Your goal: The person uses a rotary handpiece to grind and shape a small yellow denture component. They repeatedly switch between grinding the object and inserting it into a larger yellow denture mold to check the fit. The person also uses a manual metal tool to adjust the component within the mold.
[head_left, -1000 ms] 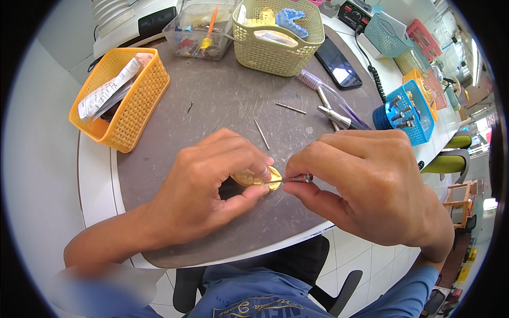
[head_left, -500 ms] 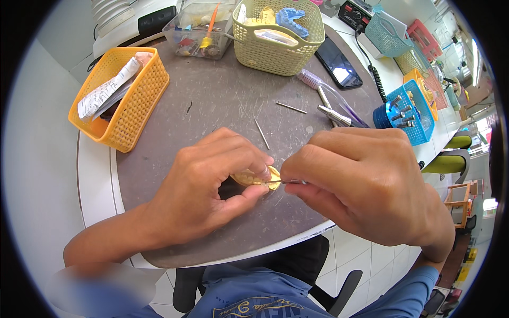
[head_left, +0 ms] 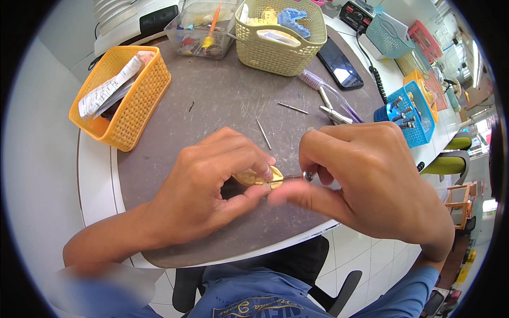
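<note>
Brown tabletop point(head_left: 212, 90), above white tiles point(head_left: 345, 249), underlies yellow cast point(head_left: 277, 174).

Two hands point(head_left: 217, 164) point(head_left: 371, 177), one held cast point(head_left: 243, 177), one driver point(head_left: 308, 176), one phone point(head_left: 342, 64)

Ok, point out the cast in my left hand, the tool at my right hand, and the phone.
Cast point(head_left: 277, 174): head view, on its exposed right end.
Tool point(head_left: 308, 176): head view, on its round end.
Phone point(head_left: 341, 63): head view, on its screen.

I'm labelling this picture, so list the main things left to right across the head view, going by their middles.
Orange basket → left hand → yellow model → metal tool → right hand → blue basket.
</note>
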